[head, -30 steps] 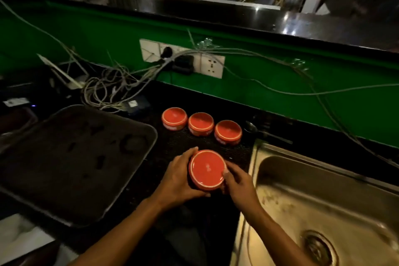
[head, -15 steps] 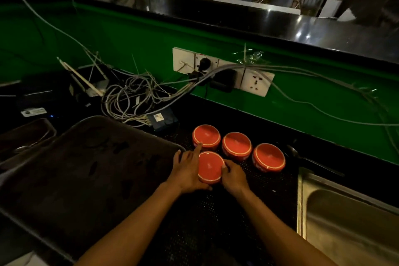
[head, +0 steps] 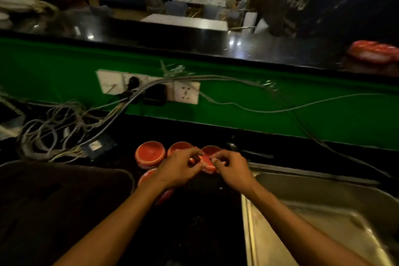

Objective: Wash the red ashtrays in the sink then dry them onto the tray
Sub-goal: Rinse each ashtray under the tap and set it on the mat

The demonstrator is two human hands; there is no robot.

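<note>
Both our hands have left the front ashtray [head: 149, 176]; left hand [head: 179, 168] and right hand [head: 233, 168] now pinch a glossy red ashtray [head: 206, 161] in the back row.

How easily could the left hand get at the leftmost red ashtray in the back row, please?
Probably easily. The leftmost ashtray sits uncovered on the counter just left of the left hand, with nothing between them. But that hand and the right hand are both pinching another ashtray, so it must let go first.
</note>
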